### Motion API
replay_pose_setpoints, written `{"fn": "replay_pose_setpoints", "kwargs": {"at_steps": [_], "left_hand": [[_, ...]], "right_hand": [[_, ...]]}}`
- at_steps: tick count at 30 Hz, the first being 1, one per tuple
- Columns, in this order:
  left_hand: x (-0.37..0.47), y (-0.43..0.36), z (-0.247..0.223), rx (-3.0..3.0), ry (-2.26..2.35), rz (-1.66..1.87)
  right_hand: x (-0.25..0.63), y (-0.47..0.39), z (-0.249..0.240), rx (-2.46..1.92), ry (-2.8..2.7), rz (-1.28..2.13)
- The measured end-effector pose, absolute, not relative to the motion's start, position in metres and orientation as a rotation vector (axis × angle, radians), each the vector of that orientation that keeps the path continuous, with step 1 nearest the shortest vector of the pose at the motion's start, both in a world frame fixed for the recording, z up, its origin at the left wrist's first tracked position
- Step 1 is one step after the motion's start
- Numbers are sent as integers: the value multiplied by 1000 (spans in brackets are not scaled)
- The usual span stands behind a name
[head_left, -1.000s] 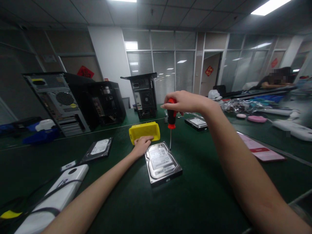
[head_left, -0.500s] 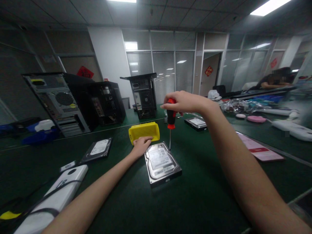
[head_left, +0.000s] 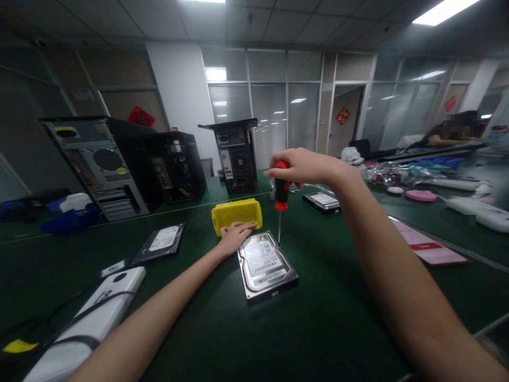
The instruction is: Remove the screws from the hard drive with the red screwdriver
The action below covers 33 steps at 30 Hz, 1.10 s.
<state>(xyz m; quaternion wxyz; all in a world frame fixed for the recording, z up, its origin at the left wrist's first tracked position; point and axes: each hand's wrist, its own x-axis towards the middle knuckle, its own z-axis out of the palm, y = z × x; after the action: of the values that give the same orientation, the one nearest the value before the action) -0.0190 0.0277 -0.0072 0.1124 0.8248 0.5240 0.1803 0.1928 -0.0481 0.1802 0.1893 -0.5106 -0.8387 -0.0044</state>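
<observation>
My right hand [head_left: 296, 165] is wrapped round the handle of a red and black screwdriver [head_left: 281, 193]. The screwdriver stands upright, its tip at the far right edge of a silver hard drive [head_left: 262, 262] lying label up on the green table. My left hand [head_left: 235, 237] rests at the drive's far left corner, fingers reaching onto the near edge of a yellow tray [head_left: 237, 213]. Whether those fingers grip the tray or only lie on it is too small to tell.
Another hard drive [head_left: 162, 241] lies to the left, a further one [head_left: 323, 200] beyond the screwdriver. Computer cases [head_left: 236, 156] stand at the back. A white power strip [head_left: 95, 318] is front left, a pink sheet [head_left: 423, 241] right. A person [head_left: 449, 132] sits far right.
The whole view has shifted slightly. The screwdriver stays in my right hand with its tip at the drive's edge, and my left hand remains beside the drive and the yellow tray.
</observation>
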Motion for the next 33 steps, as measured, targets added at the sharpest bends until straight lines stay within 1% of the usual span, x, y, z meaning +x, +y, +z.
{"fn": "replay_pose_setpoints", "kwargs": {"at_steps": [33], "left_hand": [[-24,36,-14,2492,1393,563]], "right_hand": [[190,-48,180,-1453,-2334,-16]]}}
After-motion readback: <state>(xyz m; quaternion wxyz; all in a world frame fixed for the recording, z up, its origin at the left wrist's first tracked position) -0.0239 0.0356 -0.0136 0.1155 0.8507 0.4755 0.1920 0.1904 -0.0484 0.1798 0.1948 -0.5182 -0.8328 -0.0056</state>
